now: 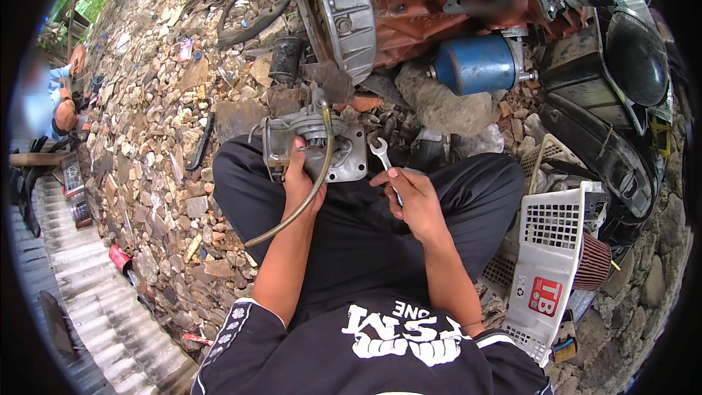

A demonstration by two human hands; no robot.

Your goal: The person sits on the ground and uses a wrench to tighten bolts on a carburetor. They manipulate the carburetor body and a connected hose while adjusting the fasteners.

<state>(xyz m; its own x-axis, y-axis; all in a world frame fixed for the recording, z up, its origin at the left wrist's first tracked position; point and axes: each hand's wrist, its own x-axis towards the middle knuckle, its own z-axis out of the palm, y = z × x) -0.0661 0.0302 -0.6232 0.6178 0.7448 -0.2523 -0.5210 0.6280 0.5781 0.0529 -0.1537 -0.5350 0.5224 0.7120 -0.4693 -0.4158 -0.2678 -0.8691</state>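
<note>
Over my crossed legs, my left hand (296, 183) grips a grey metal engine part (347, 157) with a flanged, bolt-holed plate. Its thumb lies on the near side; the other fingers are mostly hidden. From the top of that part a yellowish hose (325, 164) curves down past my left wrist, its free end hanging by my forearm. Just right of the part, my right hand (417, 201) is closed round a silver open-end wrench (380, 150). The wrench's jaw points up and away from me, apart from the plate.
A large reddish-brown engine block (409, 18) with a blue filter canister (475, 66) stands ahead. A big stone (446, 106) lies below it. At right are a white plastic basket (552, 249) and black parts (599, 153). Corrugated sheeting (102, 278) lies at left; another person (47, 99) sits far left.
</note>
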